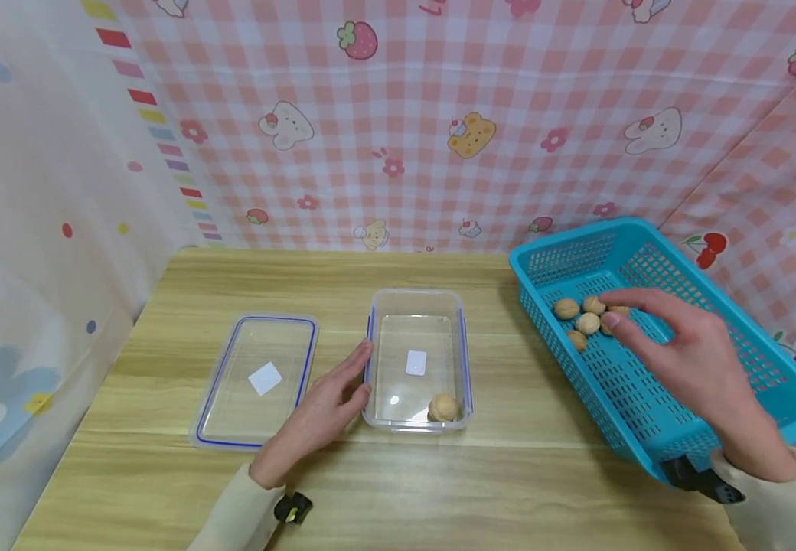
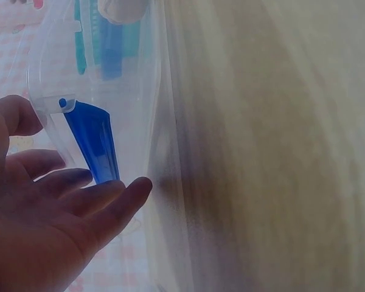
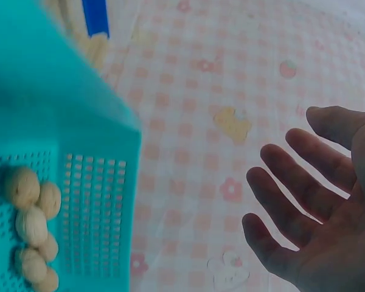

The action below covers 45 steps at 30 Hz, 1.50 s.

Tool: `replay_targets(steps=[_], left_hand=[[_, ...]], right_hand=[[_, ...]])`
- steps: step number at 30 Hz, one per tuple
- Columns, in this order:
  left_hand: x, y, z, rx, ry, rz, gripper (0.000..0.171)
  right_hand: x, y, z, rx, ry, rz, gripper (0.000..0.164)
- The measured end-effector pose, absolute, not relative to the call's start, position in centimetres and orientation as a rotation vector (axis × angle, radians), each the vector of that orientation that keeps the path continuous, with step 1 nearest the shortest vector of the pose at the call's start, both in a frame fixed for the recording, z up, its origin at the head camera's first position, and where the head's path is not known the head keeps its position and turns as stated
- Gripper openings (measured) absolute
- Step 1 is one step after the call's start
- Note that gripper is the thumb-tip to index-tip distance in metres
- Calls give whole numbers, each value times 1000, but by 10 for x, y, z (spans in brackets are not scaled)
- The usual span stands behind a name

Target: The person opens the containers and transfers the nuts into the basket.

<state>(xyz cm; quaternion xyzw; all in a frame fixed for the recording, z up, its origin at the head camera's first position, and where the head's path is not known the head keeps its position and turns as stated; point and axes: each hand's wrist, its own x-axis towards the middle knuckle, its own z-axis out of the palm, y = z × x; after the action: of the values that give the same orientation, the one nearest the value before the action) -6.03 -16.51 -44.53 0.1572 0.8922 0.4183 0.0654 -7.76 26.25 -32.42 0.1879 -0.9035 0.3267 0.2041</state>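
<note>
My left hand (image 1: 325, 402) rests its straight fingertips against the left wall of a clear plastic container (image 1: 415, 306). In the left wrist view the fingers lie beside the container's blue side latch (image 2: 96, 141). One walnut (image 1: 443, 408) sits in the container's near right corner. Over the teal plastic basket (image 1: 735, 337) hovers my right hand (image 1: 690, 356), fingers and thumb spread apart with nothing between them. Several walnuts (image 1: 587, 324) lie together on the basket's floor below its fingertips; the right wrist view shows the walnuts (image 3: 32, 226) in a cluster, apart from the hand.
A clear lid with a blue seal (image 1: 246, 413) and a white label lies flat on the wooden table (image 1: 508, 490), left of the container. Checked cloth (image 1: 398, 115) hangs behind the table, and patterned cloth rises at both sides. The basket stands at the table's right.
</note>
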Motion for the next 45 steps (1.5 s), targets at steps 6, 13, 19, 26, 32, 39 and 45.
replay_targets(steps=[6, 13, 19, 26, 32, 39, 45], left_hand=[[-60, -165, -447, 500, 2708, 1267, 61], [-60, -165, -447, 496, 2708, 1262, 61], [-60, -165, -448, 498, 2712, 1263, 61], [-60, -165, -448, 495, 2713, 1266, 61], [-60, -165, -446, 486, 2698, 1262, 61], [-59, -165, -446, 492, 2696, 1271, 61], [-59, -165, -446, 490, 2701, 1266, 61]], right_hand=[[-68, 243, -325, 590, -2484, 967, 38], [-64, 220, -333, 689, -2434, 1088, 41], [-62, 199, -343, 725, -2415, 1130, 37], [-62, 180, -357, 782, -2413, 1173, 34], [-63, 165, -370, 821, -2429, 1226, 31], [-67, 146, -383, 946, -2419, 1204, 29], [-74, 135, -395, 1139, -2360, 1103, 21]])
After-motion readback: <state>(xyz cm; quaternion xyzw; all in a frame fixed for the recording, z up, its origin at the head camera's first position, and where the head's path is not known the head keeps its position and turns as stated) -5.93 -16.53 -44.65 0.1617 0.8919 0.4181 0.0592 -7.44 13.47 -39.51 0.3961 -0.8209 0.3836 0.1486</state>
